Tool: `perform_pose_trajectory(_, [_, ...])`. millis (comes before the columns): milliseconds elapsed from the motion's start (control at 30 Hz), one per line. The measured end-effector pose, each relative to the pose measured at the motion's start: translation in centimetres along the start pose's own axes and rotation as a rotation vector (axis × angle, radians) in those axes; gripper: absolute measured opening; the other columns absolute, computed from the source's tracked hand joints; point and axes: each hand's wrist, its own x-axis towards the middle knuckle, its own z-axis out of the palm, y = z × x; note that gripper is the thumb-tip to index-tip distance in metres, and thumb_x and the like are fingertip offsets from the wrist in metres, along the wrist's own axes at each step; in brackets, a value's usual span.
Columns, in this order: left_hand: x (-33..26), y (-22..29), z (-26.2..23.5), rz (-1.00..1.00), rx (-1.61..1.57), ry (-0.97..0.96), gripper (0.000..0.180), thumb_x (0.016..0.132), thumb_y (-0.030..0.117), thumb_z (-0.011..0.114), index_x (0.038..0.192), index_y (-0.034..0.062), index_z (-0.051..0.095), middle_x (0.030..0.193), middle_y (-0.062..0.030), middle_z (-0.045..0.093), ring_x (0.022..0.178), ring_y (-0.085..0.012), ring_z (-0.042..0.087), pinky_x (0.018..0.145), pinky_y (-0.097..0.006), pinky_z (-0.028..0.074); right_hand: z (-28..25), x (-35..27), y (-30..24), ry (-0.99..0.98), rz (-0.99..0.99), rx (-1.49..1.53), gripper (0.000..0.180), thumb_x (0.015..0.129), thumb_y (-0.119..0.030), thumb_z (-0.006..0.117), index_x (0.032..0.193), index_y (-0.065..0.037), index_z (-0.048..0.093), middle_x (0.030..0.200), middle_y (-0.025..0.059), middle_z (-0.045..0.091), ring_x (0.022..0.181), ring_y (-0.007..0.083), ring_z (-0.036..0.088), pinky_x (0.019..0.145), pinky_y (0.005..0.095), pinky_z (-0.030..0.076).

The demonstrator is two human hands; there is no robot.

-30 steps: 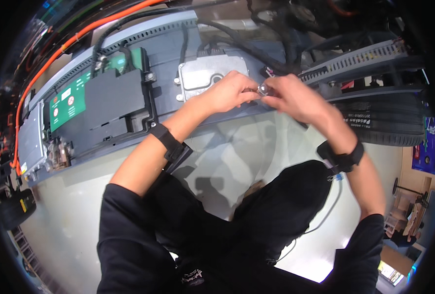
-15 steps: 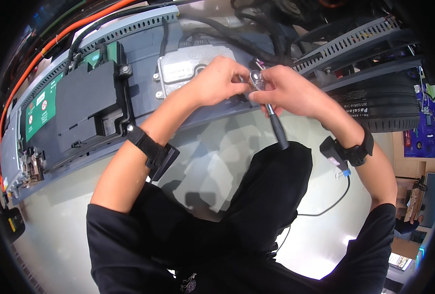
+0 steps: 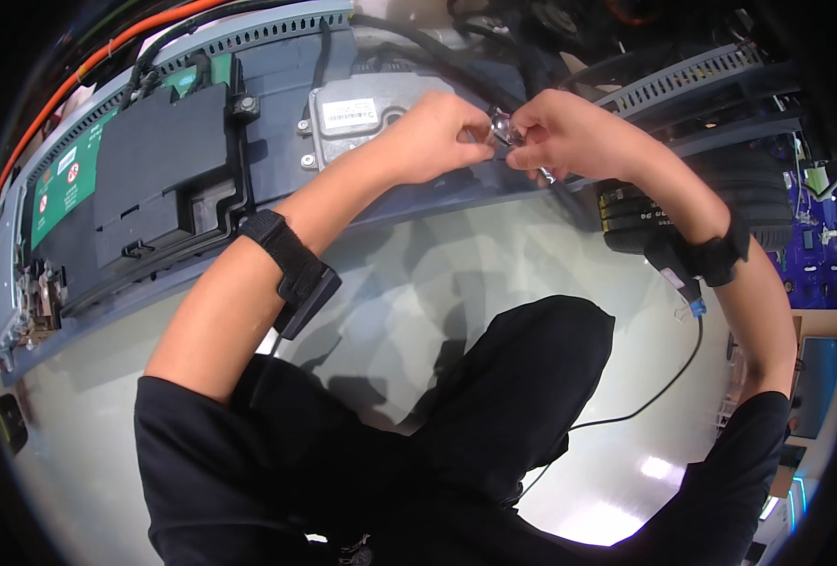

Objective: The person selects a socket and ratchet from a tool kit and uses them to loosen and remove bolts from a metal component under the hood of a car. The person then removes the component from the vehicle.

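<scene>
Both hands are up at the far edge of the reach, meeting over the grey battery tray (image 3: 277, 66), and between them sits a small shiny metal fitting (image 3: 503, 127). The left hand (image 3: 432, 132) pinches it from its side, fingers curled tight; the right hand (image 3: 569, 137) closes on it from the other side, so the two are drawn together, both clamped on that one piece. It lies dead centre between them, neither hand clearly nearer. A dark cable (image 3: 569, 193) trails down and to the right from below the right hand, so the long axis looks to run slantwise, upper left to lower right; how it joins the fitting is hidden.

Just left of the left hand, a silver control module (image 3: 352, 118) carries a white rectangular label with dark print. Further left, a black cover (image 3: 159, 170), and beside it a green rectangular label (image 3: 65, 184) with small red-and-white round warning signs. An orange cable (image 3: 88, 71) curves along the far rim. Black wrist straps on both forearms, the left one (image 3: 291, 269) bulkier
</scene>
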Motion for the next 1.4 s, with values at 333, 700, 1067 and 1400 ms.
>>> perform_pose_trajectory(333, [-0.1, -0.5, -0.4, -0.117, -0.090, 0.009, 0.014, 0.084, 0.009, 0.067, 0.088, -0.0038, 0.070, 0.071, -0.0066, 0.067, 0.065, -0.0108, 0.064, 0.057, -0.026, 0.051, 1.4, 0.2, 3.4, 0.490, -0.415, -0.155, 0.019, 0.081, -0.007, 0.063, 0.097, 0.004, 0.064, 0.077, 0.0160, 0.065, 0.075, 0.0279, 0.065, 0.070, 0.0354, 0.049])
perform_pose_trajectory(700, [-0.5, -0.2, -1.0, 0.038, 0.024, -0.086, 0.019, 0.087, 0.016, 0.068, 0.097, -0.0007, 0.070, 0.072, -0.0007, 0.062, 0.066, -0.0065, 0.053, 0.057, -0.024, 0.046, 2.0, -2.2, 5.1, 0.157, -0.228, -0.030, 0.015, 0.088, -0.010, 0.059, 0.091, 0.004, 0.063, 0.069, 0.0000, 0.056, 0.068, 0.0073, 0.052, 0.062, 0.0244, 0.042])
perform_pose_trajectory(1067, [0.0, -0.1, -0.7, -0.029, 0.094, 0.000, 0.021, 0.087, 0.019, 0.070, 0.089, -0.0019, 0.069, 0.070, 0.0011, 0.061, 0.068, -0.0030, 0.052, 0.062, -0.021, 0.043, 1.8, 0.8, 6.0, 0.127, -0.272, 0.171, 0.025, 0.087, -0.021, 0.062, 0.097, 0.001, 0.069, 0.072, 0.0014, 0.063, 0.069, 0.0083, 0.058, 0.063, 0.0240, 0.047])
perform_pose_trajectory(1400, [3.0, -0.8, 2.9, 0.307, 0.231, 0.089, 0.036, 0.077, 0.036, 0.066, 0.101, 0.0112, 0.073, 0.088, -0.0105, 0.072, 0.084, -0.0261, 0.069, 0.074, -0.037, 0.053, 2.2, -1.4, 10.9, 0.202, -0.142, 0.296, 0.021, 0.089, -0.014, 0.058, 0.100, 0.003, 0.064, 0.078, -0.0023, 0.056, 0.067, 0.0057, 0.054, 0.063, 0.0215, 0.045])
